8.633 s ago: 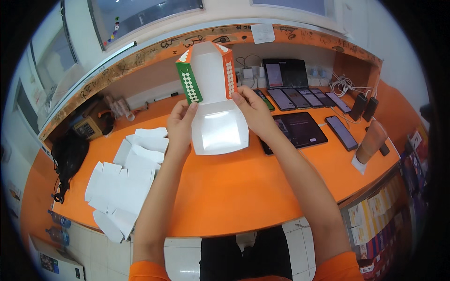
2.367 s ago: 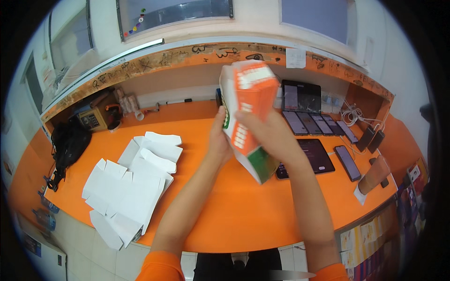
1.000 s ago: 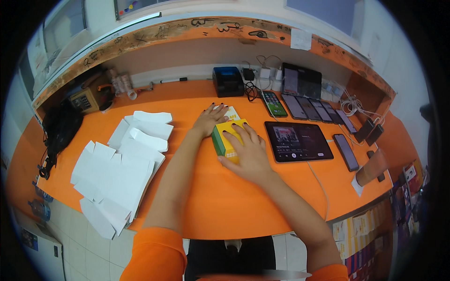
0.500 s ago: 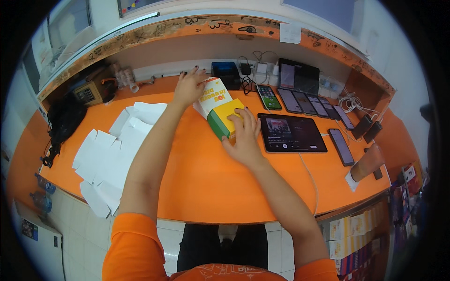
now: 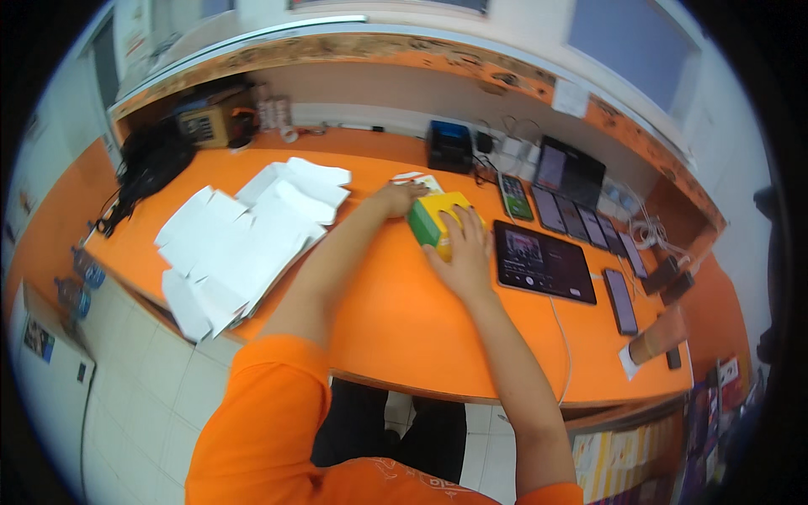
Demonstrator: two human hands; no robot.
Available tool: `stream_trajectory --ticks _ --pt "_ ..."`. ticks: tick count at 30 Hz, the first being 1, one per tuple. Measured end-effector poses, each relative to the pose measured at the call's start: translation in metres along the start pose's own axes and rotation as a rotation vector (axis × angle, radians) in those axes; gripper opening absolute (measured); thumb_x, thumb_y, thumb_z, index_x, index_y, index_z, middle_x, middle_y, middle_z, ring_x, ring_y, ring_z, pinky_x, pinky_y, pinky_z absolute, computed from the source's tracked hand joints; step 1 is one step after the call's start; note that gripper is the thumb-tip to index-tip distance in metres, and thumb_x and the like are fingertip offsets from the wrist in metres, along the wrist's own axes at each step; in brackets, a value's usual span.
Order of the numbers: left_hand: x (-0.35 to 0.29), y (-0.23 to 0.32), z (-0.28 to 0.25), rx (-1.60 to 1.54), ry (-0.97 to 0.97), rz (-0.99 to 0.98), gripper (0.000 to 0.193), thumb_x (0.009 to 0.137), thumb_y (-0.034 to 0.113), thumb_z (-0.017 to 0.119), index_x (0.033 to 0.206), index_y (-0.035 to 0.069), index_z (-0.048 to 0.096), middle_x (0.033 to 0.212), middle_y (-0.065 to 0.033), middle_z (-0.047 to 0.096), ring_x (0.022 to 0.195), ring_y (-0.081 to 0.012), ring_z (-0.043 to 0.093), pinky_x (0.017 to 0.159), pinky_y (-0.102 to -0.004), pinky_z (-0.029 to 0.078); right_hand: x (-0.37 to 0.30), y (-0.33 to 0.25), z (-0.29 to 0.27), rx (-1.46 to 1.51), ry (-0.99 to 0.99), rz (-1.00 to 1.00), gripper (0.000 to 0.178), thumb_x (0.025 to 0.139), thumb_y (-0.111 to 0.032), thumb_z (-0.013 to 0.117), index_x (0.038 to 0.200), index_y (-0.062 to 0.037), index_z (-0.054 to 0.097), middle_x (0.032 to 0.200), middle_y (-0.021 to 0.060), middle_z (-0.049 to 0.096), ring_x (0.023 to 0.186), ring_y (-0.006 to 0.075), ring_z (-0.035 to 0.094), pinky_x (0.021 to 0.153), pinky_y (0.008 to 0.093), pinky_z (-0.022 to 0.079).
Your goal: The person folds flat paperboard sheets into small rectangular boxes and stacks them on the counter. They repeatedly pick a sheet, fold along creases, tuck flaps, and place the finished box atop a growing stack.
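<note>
A small yellow and green carton [image 5: 430, 220] sits on the orange desk, left of the tablet. My right hand [image 5: 465, 252] grips it, with the thumb on the near side and the fingers over the yellow top. Just behind the carton lies a white printed piece [image 5: 427, 183] with red and yellow colouring; I cannot tell whether it is joined to the carton. My left hand [image 5: 402, 199] rests against this piece, fingers stretched toward it and a little blurred. Flat white unfolded card sheets [image 5: 244, 244] are spread to the left of my left forearm.
The tablet [image 5: 544, 261] lies right of the carton, its white cable running to the front edge. Several phones [image 5: 581, 220] and chargers [image 5: 665, 273] are farther right. A black and blue device [image 5: 450, 146] stands behind. A black bag [image 5: 156, 160] lies at the far left.
The whole view has shifted and tilted. My left hand has come down from the far end of the white printed piece to beside the carton. My right hand stays on the carton.
</note>
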State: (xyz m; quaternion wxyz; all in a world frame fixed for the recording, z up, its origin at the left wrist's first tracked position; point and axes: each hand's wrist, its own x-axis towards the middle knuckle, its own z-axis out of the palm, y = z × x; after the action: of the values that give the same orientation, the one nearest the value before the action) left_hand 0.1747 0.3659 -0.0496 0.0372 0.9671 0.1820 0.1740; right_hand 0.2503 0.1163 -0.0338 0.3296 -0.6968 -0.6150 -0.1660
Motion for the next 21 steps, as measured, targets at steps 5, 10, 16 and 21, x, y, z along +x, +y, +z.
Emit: stream_trajectory --ticks 5,10,16,21 --pt "-0.009 0.037 -0.063 0.132 0.263 -0.212 0.024 0.085 0.022 0.063 0.105 0.01 0.07 0.114 -0.0123 0.066 0.103 -0.0301 0.065 0.087 -0.0433 0.052 -0.003 -0.003 -0.001 -0.018 0.059 -0.028 0.064 0.083 -0.036 0.068 0.139 -0.0153 0.045 0.15 0.0091 0.034 0.145 0.0314 0.021 0.106 0.071 0.017" --pt "-0.123 0.078 -0.136 0.347 0.118 -0.477 0.03 0.089 0.034 0.061 0.087 0.006 0.071 0.086 -0.0149 0.07 0.082 -0.032 0.068 0.071 -0.0444 0.054 -0.004 0.001 -0.004 -0.01 0.038 0.005 0.063 0.084 -0.034 0.068 0.139 -0.015 0.044 0.15 0.0094 0.034 0.145 0.031 0.021 0.107 0.0699 0.015" --pt "-0.244 0.087 -0.156 0.37 -0.125 -0.696 0.038 0.081 0.041 0.071 0.089 0.004 0.073 0.091 -0.0189 0.07 0.085 -0.0375 0.067 0.074 -0.0466 0.052 -0.002 -0.007 -0.018 -0.008 0.143 -0.006 0.06 0.084 -0.032 0.068 0.137 -0.0143 0.045 0.147 0.0108 0.038 0.142 0.0332 0.026 0.108 0.0626 0.019" --pt "-0.263 0.068 -0.175 0.102 0.032 -0.502 0.032 0.079 0.033 0.075 0.079 0.001 0.067 0.077 -0.0201 0.067 0.078 -0.0399 0.064 0.069 -0.0453 0.049 0.003 -0.02 -0.06 0.333 0.079 -0.004 0.035 0.086 -0.029 0.065 0.113 -0.0078 0.06 0.117 0.0155 0.059 0.116 0.0328 0.053 0.096 0.048 0.039"
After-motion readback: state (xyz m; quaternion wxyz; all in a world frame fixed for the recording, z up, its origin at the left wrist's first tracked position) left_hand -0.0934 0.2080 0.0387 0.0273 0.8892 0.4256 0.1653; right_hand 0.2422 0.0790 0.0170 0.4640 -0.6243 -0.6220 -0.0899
